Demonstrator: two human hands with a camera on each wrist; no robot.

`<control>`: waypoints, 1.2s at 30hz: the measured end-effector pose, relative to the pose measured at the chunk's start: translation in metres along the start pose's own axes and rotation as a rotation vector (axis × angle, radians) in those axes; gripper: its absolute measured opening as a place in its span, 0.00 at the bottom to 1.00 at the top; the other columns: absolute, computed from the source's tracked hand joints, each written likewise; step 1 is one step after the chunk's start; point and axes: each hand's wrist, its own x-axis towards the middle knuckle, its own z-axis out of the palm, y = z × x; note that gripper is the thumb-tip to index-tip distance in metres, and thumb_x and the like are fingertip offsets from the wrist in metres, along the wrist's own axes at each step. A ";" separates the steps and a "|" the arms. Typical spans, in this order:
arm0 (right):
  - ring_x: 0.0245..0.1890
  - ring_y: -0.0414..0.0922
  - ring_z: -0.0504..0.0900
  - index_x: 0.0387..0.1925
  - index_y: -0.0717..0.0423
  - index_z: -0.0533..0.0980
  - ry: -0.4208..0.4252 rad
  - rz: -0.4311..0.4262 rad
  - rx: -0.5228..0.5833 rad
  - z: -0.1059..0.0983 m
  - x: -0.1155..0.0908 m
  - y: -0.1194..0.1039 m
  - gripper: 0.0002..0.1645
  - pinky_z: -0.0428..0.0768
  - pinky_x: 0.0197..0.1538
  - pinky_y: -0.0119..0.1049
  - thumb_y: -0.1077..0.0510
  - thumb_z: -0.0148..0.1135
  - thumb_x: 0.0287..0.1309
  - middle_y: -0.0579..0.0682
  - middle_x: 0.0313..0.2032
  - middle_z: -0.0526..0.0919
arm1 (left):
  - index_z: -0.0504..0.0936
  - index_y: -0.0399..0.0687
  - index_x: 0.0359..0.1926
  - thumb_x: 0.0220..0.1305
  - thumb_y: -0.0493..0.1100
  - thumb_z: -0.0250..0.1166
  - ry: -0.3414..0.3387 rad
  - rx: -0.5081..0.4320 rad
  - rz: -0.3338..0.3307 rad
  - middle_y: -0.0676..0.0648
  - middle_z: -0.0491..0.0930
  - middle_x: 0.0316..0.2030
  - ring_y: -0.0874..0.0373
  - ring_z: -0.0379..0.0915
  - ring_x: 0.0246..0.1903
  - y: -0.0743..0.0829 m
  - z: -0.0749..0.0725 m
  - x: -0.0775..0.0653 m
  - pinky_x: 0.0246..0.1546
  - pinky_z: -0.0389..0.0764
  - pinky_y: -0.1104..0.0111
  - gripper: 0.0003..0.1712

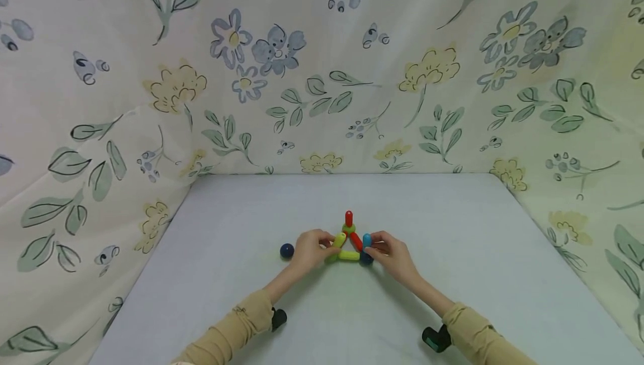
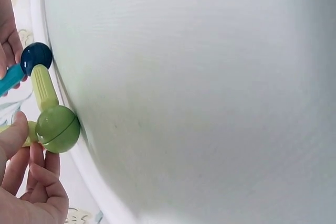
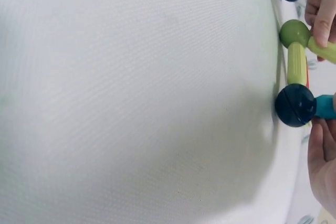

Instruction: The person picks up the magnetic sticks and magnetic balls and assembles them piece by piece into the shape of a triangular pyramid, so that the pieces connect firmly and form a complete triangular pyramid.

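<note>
A triangle of toy rods and balls lies on the table, with rods standing up from its corners. My left hand [image 1: 309,249] pinches a yellow-green upright rod [image 1: 340,239] at the near left corner, where it meets a green ball [image 2: 59,129]. At the near right corner, my right hand [image 1: 394,255] pinches a blue upright rod [image 1: 367,239] on a dark blue ball [image 3: 295,105]. A flat yellow-green rod [image 1: 349,255] joins these two balls. The far corner has a green ball [image 1: 349,228] topped by a red rod [image 1: 349,218]; another red rod [image 1: 356,241] slants from there toward the blue corner.
A loose dark blue ball [image 1: 287,251] sits left of my left hand. The white table [image 1: 241,203] is backed by a floral cloth [image 1: 322,46]. Black wrist devices show below both sleeves.
</note>
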 end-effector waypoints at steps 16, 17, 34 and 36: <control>0.41 0.50 0.85 0.46 0.61 0.78 -0.007 -0.049 -0.076 0.006 0.004 0.004 0.15 0.83 0.42 0.33 0.64 0.66 0.55 0.56 0.44 0.84 | 0.85 0.43 0.41 0.60 0.46 0.66 0.012 -0.083 -0.018 0.47 0.84 0.32 0.58 0.78 0.33 0.005 0.001 0.000 0.31 0.77 0.73 0.13; 0.41 0.49 0.85 0.46 0.61 0.78 -0.008 -0.042 -0.078 0.006 0.004 0.004 0.15 0.83 0.42 0.32 0.64 0.66 0.55 0.56 0.44 0.84 | 0.84 0.43 0.43 0.63 0.46 0.63 0.021 -0.103 -0.025 0.46 0.84 0.34 0.58 0.79 0.34 0.005 0.000 0.002 0.34 0.79 0.72 0.14; 0.41 0.48 0.85 0.46 0.60 0.78 -0.015 -0.055 -0.071 0.010 -0.002 -0.001 0.15 0.83 0.43 0.32 0.62 0.65 0.56 0.54 0.44 0.84 | 0.74 0.48 0.61 0.64 0.38 0.61 -0.164 -0.237 0.006 0.43 0.78 0.56 0.49 0.77 0.54 0.006 0.010 0.046 0.52 0.79 0.64 0.24; 0.41 0.49 0.85 0.45 0.60 0.78 -0.008 -0.062 -0.071 0.010 -0.003 -0.003 0.14 0.83 0.43 0.33 0.63 0.65 0.56 0.55 0.43 0.84 | 0.78 0.46 0.57 0.63 0.38 0.62 -0.161 -0.242 0.019 0.44 0.81 0.51 0.51 0.79 0.51 0.005 0.012 0.047 0.50 0.80 0.67 0.21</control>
